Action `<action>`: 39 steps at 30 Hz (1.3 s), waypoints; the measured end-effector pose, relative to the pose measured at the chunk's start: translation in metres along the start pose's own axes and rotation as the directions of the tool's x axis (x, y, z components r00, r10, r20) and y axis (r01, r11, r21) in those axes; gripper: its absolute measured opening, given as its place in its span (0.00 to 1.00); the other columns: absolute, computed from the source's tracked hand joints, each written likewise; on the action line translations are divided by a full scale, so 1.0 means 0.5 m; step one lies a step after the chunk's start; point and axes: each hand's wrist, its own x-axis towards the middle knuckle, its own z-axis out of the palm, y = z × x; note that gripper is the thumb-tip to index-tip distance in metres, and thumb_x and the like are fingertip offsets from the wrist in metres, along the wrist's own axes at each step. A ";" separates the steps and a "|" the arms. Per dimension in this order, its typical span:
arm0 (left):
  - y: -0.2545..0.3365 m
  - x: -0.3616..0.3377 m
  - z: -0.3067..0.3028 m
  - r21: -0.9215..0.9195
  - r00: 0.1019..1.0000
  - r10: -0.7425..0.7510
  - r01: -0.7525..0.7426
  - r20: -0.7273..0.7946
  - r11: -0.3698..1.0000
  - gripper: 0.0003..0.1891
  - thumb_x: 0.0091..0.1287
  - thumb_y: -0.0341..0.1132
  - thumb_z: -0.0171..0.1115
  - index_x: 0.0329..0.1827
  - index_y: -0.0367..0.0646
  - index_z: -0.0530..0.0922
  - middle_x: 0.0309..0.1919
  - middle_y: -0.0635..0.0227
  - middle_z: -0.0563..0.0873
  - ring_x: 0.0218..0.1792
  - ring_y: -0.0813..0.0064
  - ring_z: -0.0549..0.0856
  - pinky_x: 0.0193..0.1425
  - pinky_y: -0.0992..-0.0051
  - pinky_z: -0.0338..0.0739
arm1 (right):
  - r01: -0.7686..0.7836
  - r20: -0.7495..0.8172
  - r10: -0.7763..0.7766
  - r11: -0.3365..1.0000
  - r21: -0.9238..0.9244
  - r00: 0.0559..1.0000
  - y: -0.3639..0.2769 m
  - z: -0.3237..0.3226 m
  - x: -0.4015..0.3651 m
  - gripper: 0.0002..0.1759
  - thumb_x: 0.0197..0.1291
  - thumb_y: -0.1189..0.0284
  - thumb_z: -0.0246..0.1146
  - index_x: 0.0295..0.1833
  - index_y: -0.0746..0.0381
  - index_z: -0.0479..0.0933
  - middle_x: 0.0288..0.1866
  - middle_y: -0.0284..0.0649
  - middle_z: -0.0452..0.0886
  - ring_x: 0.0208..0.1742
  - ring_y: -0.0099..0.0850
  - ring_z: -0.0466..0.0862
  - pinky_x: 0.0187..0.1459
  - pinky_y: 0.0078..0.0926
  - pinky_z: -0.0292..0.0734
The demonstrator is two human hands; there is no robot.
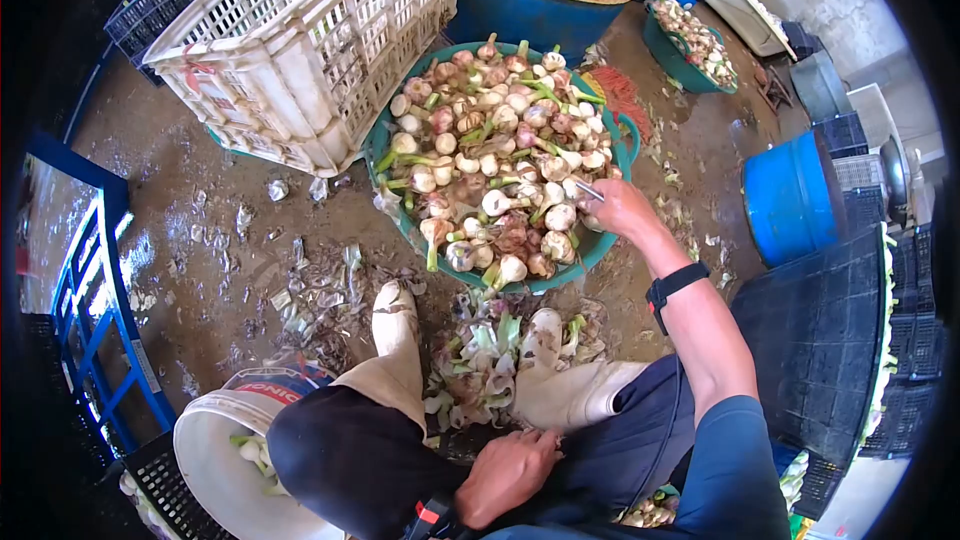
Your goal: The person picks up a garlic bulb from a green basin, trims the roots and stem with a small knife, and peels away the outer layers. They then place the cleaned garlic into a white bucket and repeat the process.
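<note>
A large green tub (622, 145) full of garlic bulbs (500, 155) with short green stems stands in front of me. My right hand (622, 208) reaches over the tub's right rim, closed around a small knife (589, 190); only a slim metal part of it shows, close to the bulbs. Down at my lap, my left hand (510, 472) is closed, fingers curled together between my knees. Whatever it may hold is hidden. At my left knee stands a white bucket (205, 440) with a few trimmed garlic bulbs (255, 455) inside.
A white plastic crate (300, 80) stands left of the tub, with a blue drum (510, 20) behind. Another green tub of garlic (690, 45) sits back right. A blue barrel (795, 195) and black container (815, 330) line the right side. Peelings (480, 350) litter the wet floor.
</note>
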 end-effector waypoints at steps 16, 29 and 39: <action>0.039 0.031 -0.037 -0.228 0.993 -0.090 0.070 -0.077 0.971 0.09 0.60 0.31 0.57 0.41 0.39 0.80 0.35 0.49 0.83 0.38 0.46 0.81 0.39 0.57 0.75 | -0.322 0.135 0.311 0.944 0.073 0.941 -0.041 0.104 0.026 0.32 0.49 0.55 0.66 0.51 0.72 0.75 0.50 0.55 0.80 0.51 0.46 0.81 0.54 0.39 0.76; 0.006 0.017 0.016 -0.930 0.889 -0.417 -0.025 -0.188 0.366 0.28 0.74 0.54 0.44 0.64 0.39 0.63 0.47 0.57 0.81 0.37 0.71 0.83 0.41 0.73 0.79 | 0.743 0.106 -0.763 0.646 0.174 0.638 -0.167 -0.104 -0.252 0.30 0.44 0.66 0.72 0.53 0.61 0.70 0.41 0.43 0.74 0.35 0.45 0.80 0.35 0.40 0.74; 0.016 -0.009 0.017 -0.996 0.987 -0.135 -0.081 -0.084 0.028 0.31 0.70 0.58 0.48 0.61 0.37 0.66 0.45 0.60 0.80 0.35 0.73 0.84 0.31 0.76 0.78 | 0.648 0.012 -0.690 0.685 0.334 0.724 -0.161 -0.096 -0.480 0.20 0.54 0.64 0.68 0.48 0.62 0.73 0.37 0.43 0.74 0.34 0.41 0.80 0.33 0.39 0.74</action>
